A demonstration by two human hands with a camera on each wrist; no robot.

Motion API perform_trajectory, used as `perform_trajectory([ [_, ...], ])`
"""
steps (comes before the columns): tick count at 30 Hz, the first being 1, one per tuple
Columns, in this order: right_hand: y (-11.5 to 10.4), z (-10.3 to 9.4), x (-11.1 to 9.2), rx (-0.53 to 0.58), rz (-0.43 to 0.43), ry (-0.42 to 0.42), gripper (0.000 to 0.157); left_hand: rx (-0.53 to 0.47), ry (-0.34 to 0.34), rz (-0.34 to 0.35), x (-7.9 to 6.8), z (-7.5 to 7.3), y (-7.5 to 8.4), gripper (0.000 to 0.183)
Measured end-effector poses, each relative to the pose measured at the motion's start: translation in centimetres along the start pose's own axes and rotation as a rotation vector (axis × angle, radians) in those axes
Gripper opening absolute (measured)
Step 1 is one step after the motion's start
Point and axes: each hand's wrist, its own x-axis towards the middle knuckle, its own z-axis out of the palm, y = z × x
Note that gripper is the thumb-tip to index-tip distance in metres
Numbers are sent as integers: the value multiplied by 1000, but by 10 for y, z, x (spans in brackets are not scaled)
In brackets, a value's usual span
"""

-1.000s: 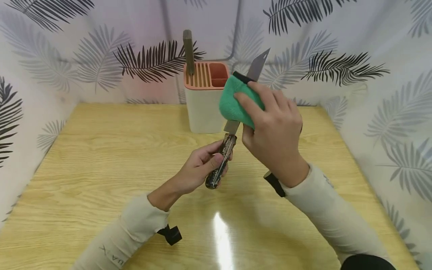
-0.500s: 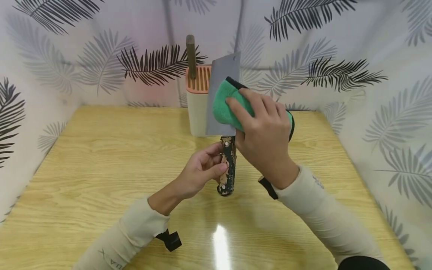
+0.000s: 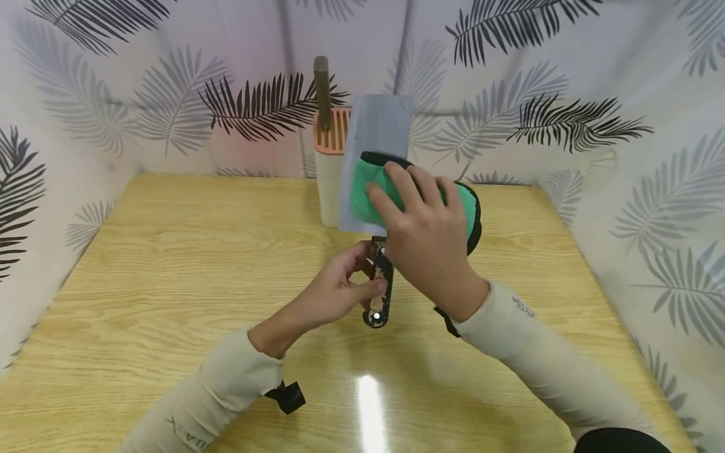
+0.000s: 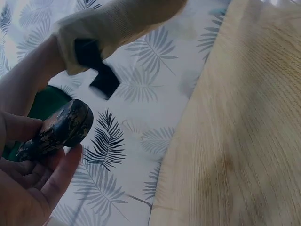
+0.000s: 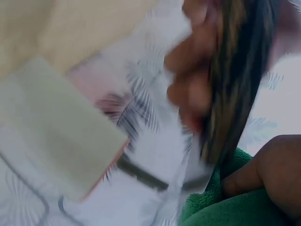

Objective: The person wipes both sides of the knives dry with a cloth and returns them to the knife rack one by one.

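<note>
A cleaver is held blade up over the table, its broad grey face turned toward me in the head view. My left hand grips its worn black handle, thumb across the front. My right hand holds a green cloth with black edging against the blade's lower half, hiding part of it. In the left wrist view the handle's butt sticks out between thumb and fingers. The blurred right wrist view shows the cloth beside the handle.
Behind the blade stands a white knife block with an orange slotted top, partly hidden. A second knife's handle rises from it. The wooden table meets a leaf-patterned curtain at the back and sides.
The cleaver has turned from nearly edge-on to show its broad face. My right hand and the cloth have moved left and down along the blade. The left hand keeps its grip.
</note>
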Motion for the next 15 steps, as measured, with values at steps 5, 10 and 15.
perform_trajectory([
  [5,30,10,29,21,79,-46,40,-1,-53,-81,0,3,1,48],
  [10,28,13,22,59,33,-151,39,-75,-12,-86,1,1,-3,51],
  [15,0,3,-3,128,-132,-238,36,-22,78,-78,1,-3,-9,42],
])
